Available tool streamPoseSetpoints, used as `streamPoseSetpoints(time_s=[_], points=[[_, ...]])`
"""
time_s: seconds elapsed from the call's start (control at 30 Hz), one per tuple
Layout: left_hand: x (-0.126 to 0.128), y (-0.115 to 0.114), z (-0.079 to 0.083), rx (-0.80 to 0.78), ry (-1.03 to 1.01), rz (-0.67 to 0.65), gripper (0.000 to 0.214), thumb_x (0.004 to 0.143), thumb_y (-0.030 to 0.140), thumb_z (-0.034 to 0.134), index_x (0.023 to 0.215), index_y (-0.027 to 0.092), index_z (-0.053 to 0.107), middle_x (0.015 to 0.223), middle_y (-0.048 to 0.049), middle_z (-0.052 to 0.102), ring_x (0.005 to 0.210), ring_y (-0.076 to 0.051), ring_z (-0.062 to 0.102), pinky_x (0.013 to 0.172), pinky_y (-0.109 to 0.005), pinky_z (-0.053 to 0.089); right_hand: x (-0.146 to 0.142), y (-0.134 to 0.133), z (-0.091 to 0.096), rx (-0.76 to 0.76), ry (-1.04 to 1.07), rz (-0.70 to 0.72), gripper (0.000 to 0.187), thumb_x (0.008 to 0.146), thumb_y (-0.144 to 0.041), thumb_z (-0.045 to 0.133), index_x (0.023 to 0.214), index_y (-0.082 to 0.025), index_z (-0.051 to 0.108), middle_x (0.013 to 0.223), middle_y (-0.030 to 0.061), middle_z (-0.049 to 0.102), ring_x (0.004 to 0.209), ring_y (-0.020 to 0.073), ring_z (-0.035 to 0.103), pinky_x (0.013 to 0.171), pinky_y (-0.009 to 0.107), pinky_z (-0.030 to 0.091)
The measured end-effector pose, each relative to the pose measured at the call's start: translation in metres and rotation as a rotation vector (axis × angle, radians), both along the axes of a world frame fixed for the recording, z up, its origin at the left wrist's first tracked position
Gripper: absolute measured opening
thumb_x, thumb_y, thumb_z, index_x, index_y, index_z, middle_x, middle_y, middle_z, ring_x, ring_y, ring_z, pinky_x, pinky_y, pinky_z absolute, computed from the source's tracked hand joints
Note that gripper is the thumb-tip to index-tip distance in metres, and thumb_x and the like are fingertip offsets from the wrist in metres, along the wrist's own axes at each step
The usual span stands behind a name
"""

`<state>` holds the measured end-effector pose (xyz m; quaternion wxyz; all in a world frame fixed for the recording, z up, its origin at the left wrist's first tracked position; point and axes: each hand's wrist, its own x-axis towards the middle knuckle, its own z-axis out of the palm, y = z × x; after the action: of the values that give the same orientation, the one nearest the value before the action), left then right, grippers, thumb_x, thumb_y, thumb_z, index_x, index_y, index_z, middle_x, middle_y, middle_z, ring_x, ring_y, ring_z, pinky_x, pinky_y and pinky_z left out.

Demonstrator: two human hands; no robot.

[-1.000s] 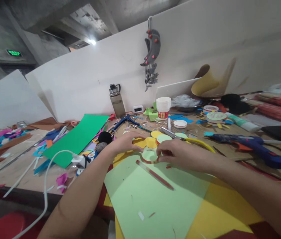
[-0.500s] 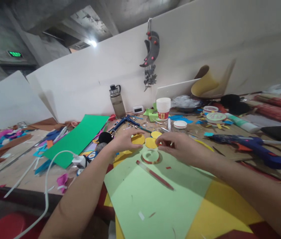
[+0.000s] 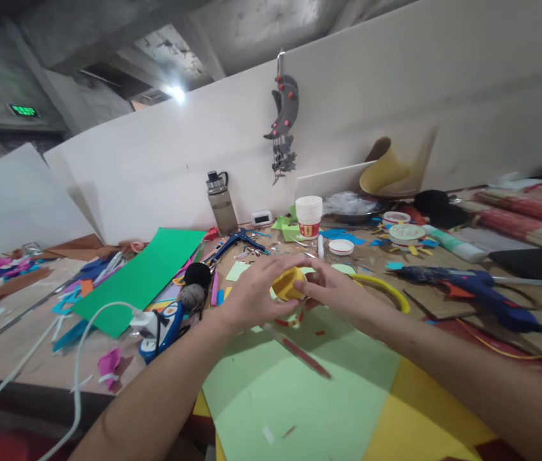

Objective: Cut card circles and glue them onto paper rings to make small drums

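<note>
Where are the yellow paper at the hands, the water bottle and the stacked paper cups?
Yellow paper [image 3: 285,285]: head view, on the middle of its visible surface.
Water bottle [image 3: 223,210]: head view, on its body, below the lid.
Stacked paper cups [image 3: 309,215]: head view, halfway down the stack's side.

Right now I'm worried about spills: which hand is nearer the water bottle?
Left: the left hand is in front of and slightly right of the water bottle; the right hand is farther right.

A white lamp [image 3: 176,94] glares under the dim grey concrete ceiling [image 3: 102,29]; soft shadows cross pale-green paper [image 3: 319,410]; edges stretch.
</note>
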<state>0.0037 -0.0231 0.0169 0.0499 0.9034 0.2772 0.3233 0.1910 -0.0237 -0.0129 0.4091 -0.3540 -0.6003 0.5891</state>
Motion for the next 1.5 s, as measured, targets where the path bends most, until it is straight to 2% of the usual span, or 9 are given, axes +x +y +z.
streamPoseSetpoints(time_s=[0.17,0.3,0.4,0.5,0.7,0.83,0.93,1.3,1.5], points=[[0.005,-0.003,-0.004,-0.043,-0.05,0.053,0.068,0.073,0.03,0.074,0.136,0.027,0.05,0.131,-0.0095,0.06,0.119,-0.025,0.055,0.1,-0.043,0.046,0.001,0.0,0.004,0.008,-0.003,-0.05,0.034,0.075,-0.021,0.062,0.108,-0.022,0.053,0.085,-0.0009,0.064,0.074,0.0146,0.064,0.064,0.029,0.055],[0.009,-0.002,-0.005,-0.437,-0.335,0.214,0.06,0.077,0.043,0.07,0.13,0.021,0.053,0.127,-0.0134,0.061,0.107,-0.024,0.061,0.085,-0.038,0.054,0.004,0.0,0.007,-0.026,0.079,-0.092,0.038,0.076,-0.024,0.063,0.113,-0.021,0.055,0.109,0.0058,0.066,0.086,0.0162,0.064,0.065,0.028,0.054],[0.011,-0.002,-0.006,-0.714,-0.507,0.191,0.048,0.08,0.045,0.067,0.118,0.015,0.059,0.114,-0.0126,0.067,0.097,-0.021,0.065,0.079,-0.033,0.054,0.007,0.001,0.007,0.004,0.162,-0.052,0.039,0.079,-0.027,0.063,0.117,-0.021,0.054,0.113,0.0068,0.067,0.091,0.0174,0.066,0.069,0.029,0.054],[0.011,-0.002,-0.007,-0.824,-0.572,0.164,0.042,0.078,0.046,0.069,0.106,0.015,0.063,0.101,-0.0093,0.071,0.087,-0.019,0.066,0.072,-0.03,0.054,0.008,0.001,0.006,0.034,0.163,-0.033,0.039,0.083,-0.03,0.061,0.12,-0.023,0.053,0.11,0.0062,0.07,0.09,0.0175,0.068,0.074,0.031,0.054],[0.01,-0.003,-0.009,-0.675,-0.583,0.208,0.033,0.078,0.04,0.07,0.1,0.016,0.065,0.095,-0.0066,0.07,0.082,-0.016,0.065,0.075,-0.029,0.052,0.007,0.0,0.009,0.095,0.075,-0.075,0.055,0.073,-0.028,0.073,0.124,-0.023,0.053,0.113,0.0073,0.07,0.1,0.0215,0.066,0.084,0.036,0.053],[0.012,-0.007,-0.008,-0.452,-0.461,0.274,0.026,0.078,0.033,0.069,0.098,0.017,0.066,0.094,-0.0055,0.068,0.076,-0.014,0.06,0.07,-0.027,0.049,0.006,0.002,0.008,0.149,0.028,-0.099,0.045,0.07,-0.027,0.073,0.113,-0.02,0.061,0.111,0.0067,0.07,0.099,0.0219,0.066,0.087,0.038,0.052],[0.013,-0.009,-0.008,-0.377,-0.397,0.289,0.026,0.076,0.03,0.071,0.098,0.017,0.067,0.093,-0.0052,0.068,0.075,-0.014,0.058,0.07,-0.027,0.048,0.007,0.004,0.006,0.198,-0.025,-0.082,0.035,0.072,-0.031,0.072,0.103,-0.018,0.065,0.104,0.0065,0.072,0.096,0.0222,0.066,0.086,0.039,0.052],[0.012,-0.007,-0.011,-0.409,-0.44,0.288,0.02,0.077,0.028,0.07,0.095,0.018,0.068,0.097,-0.0062,0.071,0.08,-0.016,0.062,0.073,-0.029,0.05,0.008,0.001,0.012,0.257,-0.074,-0.139,0.033,0.075,-0.038,0.07,0.102,-0.018,0.067,0.102,0.0071,0.072,0.092,0.0219,0.067,0.081,0.037,0.054],[0.014,-0.008,-0.015,-0.562,-0.538,0.22,0.029,0.075,0.03,0.073,0.101,0.018,0.065,0.098,-0.007,0.07,0.084,-0.018,0.066,0.077,-0.03,0.053,0.009,0.002,0.007,0.27,-0.079,-0.156,0.032,0.076,-0.039,0.07,0.102,-0.019,0.067,0.1,0.0062,0.072,0.091,0.0225,0.067,0.08,0.037,0.054]])
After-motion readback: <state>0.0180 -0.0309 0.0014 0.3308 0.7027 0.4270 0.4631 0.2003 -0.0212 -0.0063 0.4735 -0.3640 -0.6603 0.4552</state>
